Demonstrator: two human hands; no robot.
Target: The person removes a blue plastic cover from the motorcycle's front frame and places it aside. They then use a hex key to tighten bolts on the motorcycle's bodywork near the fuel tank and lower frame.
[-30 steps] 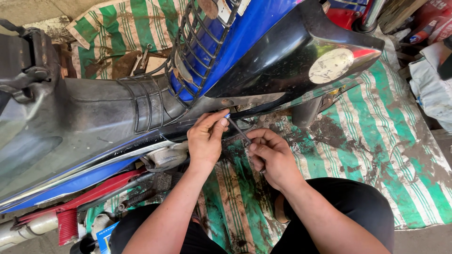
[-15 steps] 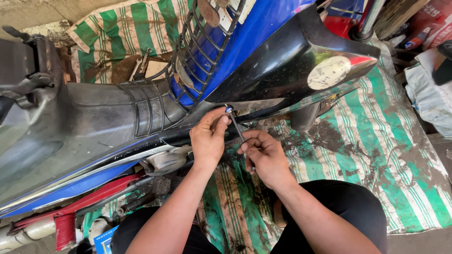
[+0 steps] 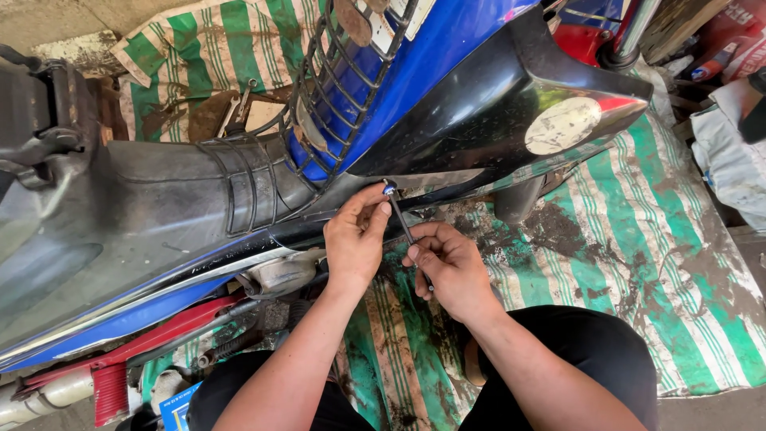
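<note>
Both bare forearms reaching up and forward from the lower edge, converging at centre. Left hand (image 3: 357,239) raised highest, wrist straight, thumb and forefinger pinched together at the tips. Right hand (image 3: 448,267) just beside it, slightly lower, fingers curled inward into a loose fist, knuckles up.

Both forearms are bare, with no sleeves, gloves, watch or rings showing. Grease smudges the left hand (image 3: 355,239) and right hand (image 3: 448,267). Black trousers (image 3: 574,351) cover the legs.
</note>
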